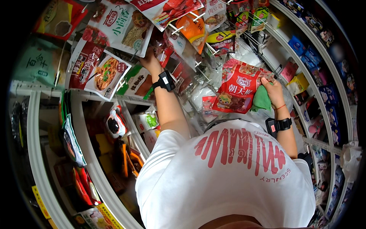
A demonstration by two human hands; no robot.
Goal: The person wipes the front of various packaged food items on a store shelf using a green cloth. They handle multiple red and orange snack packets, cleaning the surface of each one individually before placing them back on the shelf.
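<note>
My right hand (273,92) is closed on a red food packet (237,86), gripping it by its right edge. A crumpled green cloth (261,98) hangs from the same hand, against the packet's lower right corner. My left hand (151,64) reaches up among the hanging packets, beside the lower edge of a white and clear spice packet (121,28). Its fingers are mostly hidden there, so what they touch cannot be made out. Below and left of that hand hangs a red and white packet with a noodle picture (100,70).
White display hooks (177,29) stick out between the hanging packets. An orange packet (191,30) hangs at the upper middle. Curved-looking white shelf frames (91,152) stand on the left, with more stocked shelves (324,84) along the right. Clear plastic wrapping (204,95) lies between my arms.
</note>
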